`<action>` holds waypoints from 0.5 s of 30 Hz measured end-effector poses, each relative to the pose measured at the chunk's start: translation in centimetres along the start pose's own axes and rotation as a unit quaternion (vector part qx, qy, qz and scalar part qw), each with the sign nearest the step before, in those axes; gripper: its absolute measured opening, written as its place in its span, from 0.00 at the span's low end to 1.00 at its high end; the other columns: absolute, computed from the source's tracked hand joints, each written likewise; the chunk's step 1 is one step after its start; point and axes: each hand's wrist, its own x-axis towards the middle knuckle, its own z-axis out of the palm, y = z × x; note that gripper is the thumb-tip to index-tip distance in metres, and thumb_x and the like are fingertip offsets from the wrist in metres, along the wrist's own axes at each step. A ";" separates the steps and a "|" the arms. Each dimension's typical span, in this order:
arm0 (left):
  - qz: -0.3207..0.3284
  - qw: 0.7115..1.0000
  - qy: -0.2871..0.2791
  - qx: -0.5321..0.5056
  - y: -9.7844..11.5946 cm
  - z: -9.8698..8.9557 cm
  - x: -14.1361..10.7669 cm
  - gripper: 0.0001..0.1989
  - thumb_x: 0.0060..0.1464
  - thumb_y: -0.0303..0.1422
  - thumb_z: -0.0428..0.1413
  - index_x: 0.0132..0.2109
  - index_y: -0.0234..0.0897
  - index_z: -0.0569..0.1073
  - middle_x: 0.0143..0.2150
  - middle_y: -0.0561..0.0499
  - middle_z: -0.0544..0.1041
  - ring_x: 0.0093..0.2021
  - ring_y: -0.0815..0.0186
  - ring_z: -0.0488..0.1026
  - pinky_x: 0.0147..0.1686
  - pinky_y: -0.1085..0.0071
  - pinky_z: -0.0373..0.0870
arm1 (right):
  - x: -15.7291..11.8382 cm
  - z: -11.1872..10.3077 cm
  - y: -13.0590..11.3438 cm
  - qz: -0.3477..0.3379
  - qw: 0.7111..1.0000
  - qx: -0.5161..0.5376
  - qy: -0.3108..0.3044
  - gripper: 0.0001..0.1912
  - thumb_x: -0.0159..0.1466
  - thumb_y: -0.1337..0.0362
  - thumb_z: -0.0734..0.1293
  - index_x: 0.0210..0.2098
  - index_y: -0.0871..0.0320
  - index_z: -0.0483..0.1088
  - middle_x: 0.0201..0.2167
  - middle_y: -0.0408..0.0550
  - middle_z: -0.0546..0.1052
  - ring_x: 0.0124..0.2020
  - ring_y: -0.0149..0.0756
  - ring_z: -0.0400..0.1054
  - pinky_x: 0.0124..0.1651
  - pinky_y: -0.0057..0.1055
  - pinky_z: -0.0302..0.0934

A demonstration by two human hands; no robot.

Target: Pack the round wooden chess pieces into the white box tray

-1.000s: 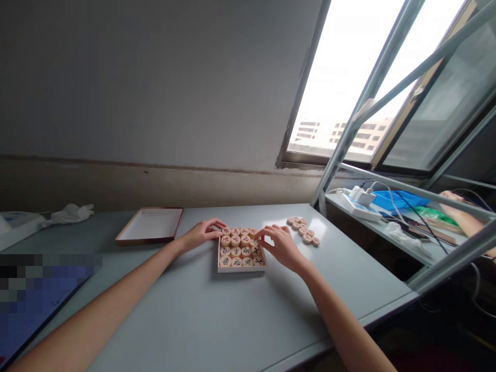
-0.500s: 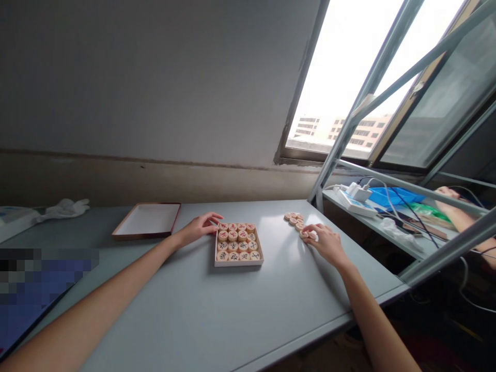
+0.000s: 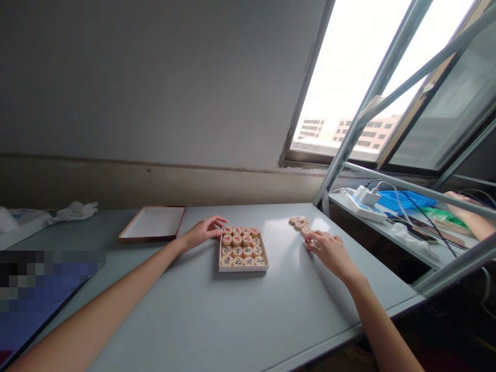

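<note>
A shallow white box (image 3: pixel 243 268) stands on the grey table (image 3: pixel 201 310), filled with rows of round wooden pieces marked in red and black. My left hand (image 3: pixel 203 232) rests at the box's upper left corner, fingers apart, holding nothing. To the right of the box, several loose round pieces (image 3: pixel 298 225) lie in a short line. At the near end of that line is my right hand (image 3: pixel 325 250), its thumb and fingertips drawn together round a piece that is mostly hidden.
An open box lid (image 3: pixel 153 223) lies at the back left, near a white glove (image 3: pixel 75 211). On the right, a metal frame (image 3: pixel 351 134) rises beside a shelf with a power strip (image 3: pixel 366 206), a blue tray (image 3: pixel 406 200) and another person's arm.
The whole view has shifted slightly, moving the scene right and down in the picture. My right hand's fingers have shifted a little at the near end of the loose pieces. My left hand remains by the box.
</note>
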 end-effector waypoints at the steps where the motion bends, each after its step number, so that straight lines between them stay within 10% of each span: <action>1: -0.001 1.000 -0.001 0.000 0.0 0.0 0.0 0.16 0.47 0.34 0.51 0.45 0.35 0.64 0.42 0.46 0.70 0.41 0.63 0.69 0.39 0.68 0.66 | 0.0 -0.1 -0.1 -0.005 1.000 0.019 -0.004 0.07 0.57 0.65 0.60 0.32 0.55 0.68 0.37 0.48 0.73 0.39 0.41 0.65 0.41 0.39 0.51; 9: 0.005 1.000 -0.004 0.007 0.4 0.0 -0.2 0.15 0.47 0.35 0.52 0.43 0.35 0.65 0.43 0.47 0.69 0.43 0.62 0.68 0.42 0.68 0.65 | 1.7 -0.8 -6.1 -0.129 0.944 0.303 0.000 0.10 0.58 0.57 0.61 0.36 0.54 0.67 0.35 0.45 0.73 0.35 0.34 0.66 0.39 0.31 0.58; 15: 0.015 1.000 -0.005 0.022 -0.1 -0.2 -0.1 0.15 0.48 0.35 0.52 0.44 0.35 0.65 0.43 0.46 0.70 0.42 0.63 0.68 0.42 0.68 0.65 | 2.8 -0.3 -10.2 -0.173 0.952 0.253 0.014 0.07 0.57 0.60 0.63 0.36 0.53 0.67 0.37 0.42 0.72 0.40 0.35 0.64 0.45 0.35 0.54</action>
